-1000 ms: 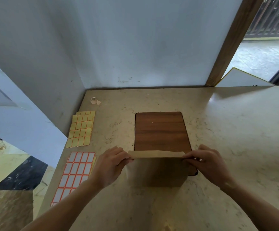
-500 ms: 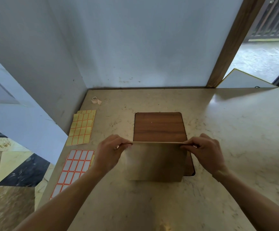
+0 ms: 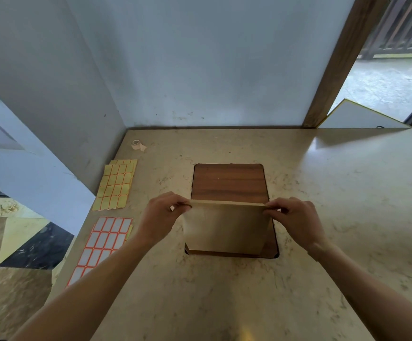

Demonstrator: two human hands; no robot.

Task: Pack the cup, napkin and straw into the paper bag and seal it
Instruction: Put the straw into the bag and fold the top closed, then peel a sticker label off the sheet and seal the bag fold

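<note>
I hold the bag upright on the board, which serves as my landmark: the bag stands on the board's near half, its foot by the near edge. My left hand pinches the bag's top left corner, and my right hand pinches the top right corner, fingers curled over the rim with the thumbs on my side. The top edge runs taut and flat between my two hands.

As I judge it, I am closing the mouth, folding the top over before sealing. To do it well I should keep both corners level, pull gently outward so the paper lies flat, then roll the rim in one even crease, pressing along it from the corners toward the middle. An uneven pull may skew the fold or tip the bag.

I cannot see the cup, napkin or straw; I take them to be inside.

Left of the board on the surface lie a yellow sheet and, nearer me, a white sheet of labels. A tape roll sits beyond them, toward the wall, for the seal.
</note>
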